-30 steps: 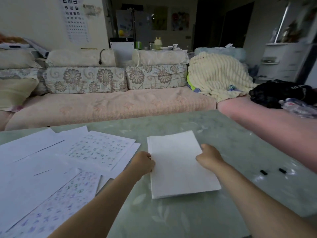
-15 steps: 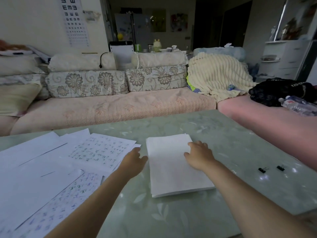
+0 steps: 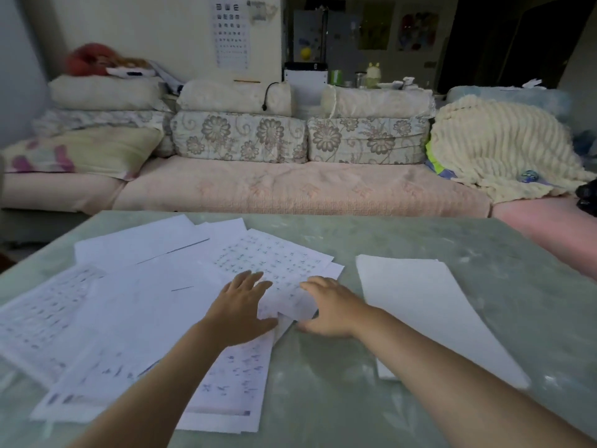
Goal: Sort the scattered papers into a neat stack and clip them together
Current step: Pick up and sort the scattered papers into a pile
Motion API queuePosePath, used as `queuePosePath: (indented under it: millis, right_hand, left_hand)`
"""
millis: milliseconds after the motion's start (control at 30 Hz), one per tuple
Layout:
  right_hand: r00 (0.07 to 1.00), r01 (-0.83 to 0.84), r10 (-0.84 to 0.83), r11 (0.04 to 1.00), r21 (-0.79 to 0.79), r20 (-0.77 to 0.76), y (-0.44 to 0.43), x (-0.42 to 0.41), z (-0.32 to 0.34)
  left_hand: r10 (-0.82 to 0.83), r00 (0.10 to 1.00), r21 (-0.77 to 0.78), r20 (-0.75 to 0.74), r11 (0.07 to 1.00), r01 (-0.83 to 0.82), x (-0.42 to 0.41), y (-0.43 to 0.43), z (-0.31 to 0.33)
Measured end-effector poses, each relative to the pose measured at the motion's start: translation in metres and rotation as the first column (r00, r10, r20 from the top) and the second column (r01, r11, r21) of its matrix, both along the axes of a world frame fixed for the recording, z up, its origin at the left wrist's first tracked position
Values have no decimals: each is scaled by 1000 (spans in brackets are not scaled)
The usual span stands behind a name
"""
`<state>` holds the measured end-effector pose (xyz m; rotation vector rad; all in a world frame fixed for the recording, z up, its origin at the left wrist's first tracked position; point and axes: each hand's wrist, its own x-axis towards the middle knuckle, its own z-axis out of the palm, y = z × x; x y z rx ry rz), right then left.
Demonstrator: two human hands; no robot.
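Observation:
Scattered papers, some blank and some printed with small characters, overlap across the left half of the green glass table. A neat white stack lies to the right, untouched. My left hand lies flat with spread fingers on the printed sheets. My right hand is at the right edge of the same pile, lifting the corner of a printed sheet with its thumb beneath and fingers above.
A pink sofa with floral cushions and a cream blanket runs along the far side of the table. Bare glass shows near the front edge and far right.
Both hands left the neat stack and moved left onto the scattered papers. The view swung left, so the stack now sits at the right and the black clips are out of view.

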<state>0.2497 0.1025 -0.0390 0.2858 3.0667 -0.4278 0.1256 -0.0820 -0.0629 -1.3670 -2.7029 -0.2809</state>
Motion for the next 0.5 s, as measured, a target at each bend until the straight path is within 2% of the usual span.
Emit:
queuePosePath:
  millis: [167,233,400,500]
  right_hand:
    - [991,-60,53,997,48,126,-8,-31,-7]
    - [994,-63,56,996,61,99,-7,-38,-12]
    - [987,-130,153,949,286,-58,-6,-43,-21]
    - [977,-99,165,911,400,-134,-8,-47,-20]
  left_hand:
    - [-67,985,-59,159,995,78,-36,0,-4]
    - [-44,977,-38,209,998,53,-39,4,-10]
    - [-61,997,97,55,994,55,-43,12,-21]
    - [-81,997,123,12,989,79,-37,14,-16]
